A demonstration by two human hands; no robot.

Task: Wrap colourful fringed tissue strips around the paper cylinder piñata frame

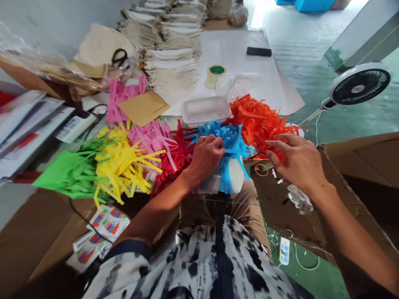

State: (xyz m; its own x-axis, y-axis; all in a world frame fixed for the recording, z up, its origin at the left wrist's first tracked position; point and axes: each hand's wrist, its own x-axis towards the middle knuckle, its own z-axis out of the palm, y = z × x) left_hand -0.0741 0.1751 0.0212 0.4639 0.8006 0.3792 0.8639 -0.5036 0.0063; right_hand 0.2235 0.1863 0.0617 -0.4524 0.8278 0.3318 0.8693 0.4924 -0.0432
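My left hand (209, 155) is closed, its fingers curled on a pile of blue fringed strips (229, 139). Some blue strips hang over the near edge of the table. To the right, my right hand (297, 160) is open, with fingers apart at the near side of an orange-red fringed pile (255, 122); nothing shows in its grasp. Left of the blue pile lie dark red strips (173, 164), pink strips (152, 139), yellow strips (121, 162) and green strips (73, 172). Whether my left fingers hold one strip or several is hidden.
Behind the strips are a translucent plastic box (205, 110), a tape roll (215, 74), a black bar-shaped object (258, 51) and stacked off-white bundles (171, 62). A fan (358, 87) stands at right. Open cardboard boxes (364, 166) flank me; a power strip (284, 251) lies below.
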